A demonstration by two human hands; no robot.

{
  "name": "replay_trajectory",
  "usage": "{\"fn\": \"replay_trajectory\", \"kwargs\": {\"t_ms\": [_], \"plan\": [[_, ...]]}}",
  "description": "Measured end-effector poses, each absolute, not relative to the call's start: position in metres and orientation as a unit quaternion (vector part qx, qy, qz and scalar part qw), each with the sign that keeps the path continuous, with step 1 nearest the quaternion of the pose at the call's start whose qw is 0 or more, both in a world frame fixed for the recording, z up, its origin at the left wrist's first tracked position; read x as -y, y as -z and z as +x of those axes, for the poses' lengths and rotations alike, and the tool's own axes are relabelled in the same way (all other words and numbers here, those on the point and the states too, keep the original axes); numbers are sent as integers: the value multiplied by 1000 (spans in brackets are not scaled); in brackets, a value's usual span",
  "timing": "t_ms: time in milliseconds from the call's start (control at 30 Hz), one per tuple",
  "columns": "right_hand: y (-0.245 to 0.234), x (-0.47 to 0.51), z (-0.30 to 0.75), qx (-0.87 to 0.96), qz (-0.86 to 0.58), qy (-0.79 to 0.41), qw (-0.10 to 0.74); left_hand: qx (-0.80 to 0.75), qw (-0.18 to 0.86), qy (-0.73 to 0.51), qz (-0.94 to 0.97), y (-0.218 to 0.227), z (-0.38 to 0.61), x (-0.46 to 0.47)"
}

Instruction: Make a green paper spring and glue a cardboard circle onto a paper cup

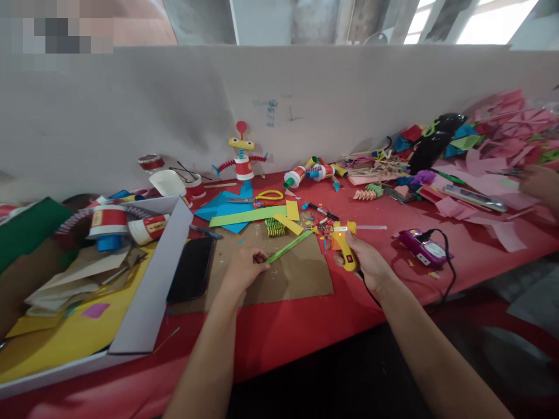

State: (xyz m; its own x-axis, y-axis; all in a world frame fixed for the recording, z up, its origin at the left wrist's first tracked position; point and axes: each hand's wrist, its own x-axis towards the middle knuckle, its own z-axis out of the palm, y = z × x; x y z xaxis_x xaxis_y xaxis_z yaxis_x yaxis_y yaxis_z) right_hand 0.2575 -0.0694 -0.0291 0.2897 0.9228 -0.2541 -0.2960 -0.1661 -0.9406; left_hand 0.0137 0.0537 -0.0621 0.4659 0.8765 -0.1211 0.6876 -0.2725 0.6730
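My left hand point(244, 269) pinches the near end of a long green paper strip point(290, 245) that lies slanted over a brown cardboard sheet point(297, 273). My right hand point(369, 263) is wrapped round the handle of a yellow glue gun point(344, 243), whose nozzle points left toward the far end of the strip. The gun's black cord runs back under my wrist. A folded green paper concertina point(275, 227) and yellow paper strips point(289, 218) lie just behind the cardboard.
A black phone point(192, 269) lies left of the cardboard beside a white box lid point(152, 291) with yellow paper. A paper-cup robot figure point(243, 158), yellow-handled scissors point(262, 196), blue paper and a purple device point(423, 247) sit on the red table. Another person's hand point(539, 183) is at far right.
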Motion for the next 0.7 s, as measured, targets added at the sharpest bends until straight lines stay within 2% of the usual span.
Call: {"fn": "replay_trajectory", "kwargs": {"t_ms": [133, 400, 700], "plan": [[32, 70, 259, 286, -553, -503, 599, -495, 356, -143, 780, 64, 14, -54], [48, 68, 255, 303, -598, -485, 562, -515, 338, -117, 779, 45, 18, -46], [58, 60, 240, 355, -598, -486, 529, -510, 346, -136, 776, 52, 16, -48]]}}
